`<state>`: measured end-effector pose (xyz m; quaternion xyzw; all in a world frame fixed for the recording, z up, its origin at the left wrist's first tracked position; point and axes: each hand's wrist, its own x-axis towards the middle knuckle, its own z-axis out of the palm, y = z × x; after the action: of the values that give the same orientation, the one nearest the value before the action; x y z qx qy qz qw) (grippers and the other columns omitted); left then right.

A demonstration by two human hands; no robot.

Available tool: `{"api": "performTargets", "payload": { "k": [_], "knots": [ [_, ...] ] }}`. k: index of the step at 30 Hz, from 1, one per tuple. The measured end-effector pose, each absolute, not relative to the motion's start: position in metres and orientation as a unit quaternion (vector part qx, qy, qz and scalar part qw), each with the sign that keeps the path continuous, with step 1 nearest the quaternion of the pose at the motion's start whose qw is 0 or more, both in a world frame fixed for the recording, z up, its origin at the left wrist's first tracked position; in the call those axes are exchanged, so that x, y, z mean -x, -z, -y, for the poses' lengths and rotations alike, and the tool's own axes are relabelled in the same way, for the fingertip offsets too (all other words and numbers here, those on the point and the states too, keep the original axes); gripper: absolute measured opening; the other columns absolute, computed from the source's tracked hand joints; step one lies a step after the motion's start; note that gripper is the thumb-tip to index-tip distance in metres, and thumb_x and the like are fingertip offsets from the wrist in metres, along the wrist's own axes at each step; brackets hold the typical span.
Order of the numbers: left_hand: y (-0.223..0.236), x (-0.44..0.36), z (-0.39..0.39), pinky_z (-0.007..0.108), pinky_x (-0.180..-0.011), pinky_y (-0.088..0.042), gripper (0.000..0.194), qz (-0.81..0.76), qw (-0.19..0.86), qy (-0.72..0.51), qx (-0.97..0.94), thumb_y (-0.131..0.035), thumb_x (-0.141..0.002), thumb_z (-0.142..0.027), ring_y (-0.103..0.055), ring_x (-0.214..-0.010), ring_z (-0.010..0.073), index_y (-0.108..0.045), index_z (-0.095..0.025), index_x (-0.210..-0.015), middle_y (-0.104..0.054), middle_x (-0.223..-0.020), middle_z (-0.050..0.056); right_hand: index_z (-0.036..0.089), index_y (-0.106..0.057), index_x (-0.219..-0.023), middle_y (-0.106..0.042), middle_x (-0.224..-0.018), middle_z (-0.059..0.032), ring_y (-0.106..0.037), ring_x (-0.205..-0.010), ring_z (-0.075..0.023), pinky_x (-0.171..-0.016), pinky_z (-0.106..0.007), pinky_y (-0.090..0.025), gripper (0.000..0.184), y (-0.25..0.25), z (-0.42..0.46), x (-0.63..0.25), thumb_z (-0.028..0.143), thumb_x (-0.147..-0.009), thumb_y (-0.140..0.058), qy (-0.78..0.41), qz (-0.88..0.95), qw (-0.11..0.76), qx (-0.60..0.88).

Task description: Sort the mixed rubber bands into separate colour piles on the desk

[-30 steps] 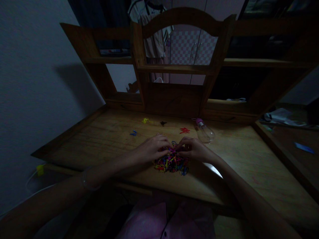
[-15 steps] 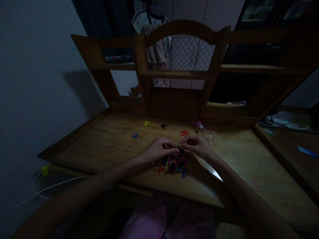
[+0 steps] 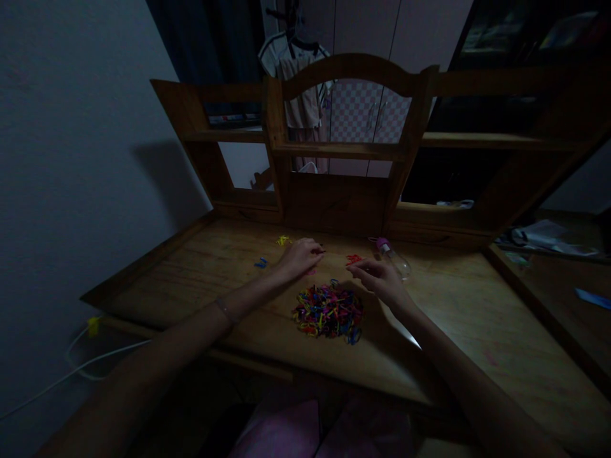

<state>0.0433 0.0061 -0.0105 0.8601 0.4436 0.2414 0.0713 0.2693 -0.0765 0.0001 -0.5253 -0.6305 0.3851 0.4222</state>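
Beyond the bright pile [image 3: 329, 312], the left hand [image 3: 300, 256] and right hand [image 3: 380, 280] curl; I can't tell if they grip anything.

Low in the centre, my heap of bands [image 3: 329, 312] mixes yellow, red, blue and pink. I see a yellow bunch [image 3: 283, 240] and a blue bunch [image 3: 260, 262] left of centre, and checked cupboard doors [image 3: 353, 114] upper centre.

No text, label, brand, number or sign can be read anywhere in this dim view.
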Motion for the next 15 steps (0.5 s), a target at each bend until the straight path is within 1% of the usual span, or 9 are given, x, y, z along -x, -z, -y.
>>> {"api": "performTargets", "payload": {
  "k": [4,6,9,11,15],
  "knots": [
    [0.005,-0.032,-0.037,0.034,-0.086,-0.041,0.018,-0.447,0.02,-0.222,-0.866,-0.057,-0.085,-0.027,-0.055,-0.095,0.0217,-0.071,-0.016,-0.087,-0.064,-0.091,0.009,0.013,-0.072,-0.087,-0.065,-0.074,-0.0061,-0.052,-0.059,-0.0126,-0.049,-0.023,-0.036,0.037,0.005,0.072,-0.273,0.047,-0.075,-0.062,-0.395,0.617,0.419,0.536],
    [0.003,-0.029,-0.037,0.034,-0.087,-0.039,0.018,-0.439,0.006,-0.214,-0.873,-0.056,-0.086,-0.027,-0.053,-0.095,0.0217,-0.07,-0.016,-0.089,-0.064,-0.093,0.009,0.013,-0.072,-0.086,-0.064,-0.073,-0.006,-0.052,-0.059,-0.0125,-0.05,-0.023,-0.036,0.034,0.005,0.072,-0.273,0.044,-0.076,-0.062,-0.397,0.618,0.418,0.535],
    [-0.001,-0.026,-0.022,0.034,-0.088,-0.039,0.02,-0.425,-0.003,-0.206,-0.882,-0.052,-0.089,-0.026,-0.053,-0.096,0.0207,-0.069,-0.017,-0.094,-0.063,-0.098,0.008,0.013,-0.071,-0.087,-0.064,-0.073,-0.006,-0.051,-0.057,-0.0118,-0.049,-0.023,-0.035,0.032,0.003,0.072,-0.274,0.042,-0.078,-0.061,-0.398,0.62,0.414,0.535],
    [-0.004,-0.025,-0.006,0.032,-0.087,-0.04,0.022,-0.402,0.017,-0.206,-0.892,-0.049,-0.091,-0.026,-0.054,-0.097,0.0195,-0.068,-0.017,-0.096,-0.063,-0.099,0.007,0.013,-0.071,-0.088,-0.065,-0.073,-0.0059,-0.051,-0.056,-0.012,-0.049,-0.023,-0.036,0.031,0.003,0.072,-0.274,0.041,-0.079,-0.059,-0.394,0.623,0.414,0.534],
    [-0.005,-0.028,0.023,0.03,-0.081,-0.044,0.024,-0.345,0.138,-0.2,-0.906,-0.05,-0.091,-0.029,-0.058,-0.092,0.0179,-0.068,-0.018,-0.102,-0.064,-0.098,0.006,0.014,-0.072,-0.085,-0.067,-0.074,-0.0069,-0.058,-0.064,-0.0159,-0.057,-0.027,-0.043,0.028,0.014,0.067,-0.275,0.039,-0.08,-0.059,-0.35,0.651,0.42,0.527]
  ]
}}
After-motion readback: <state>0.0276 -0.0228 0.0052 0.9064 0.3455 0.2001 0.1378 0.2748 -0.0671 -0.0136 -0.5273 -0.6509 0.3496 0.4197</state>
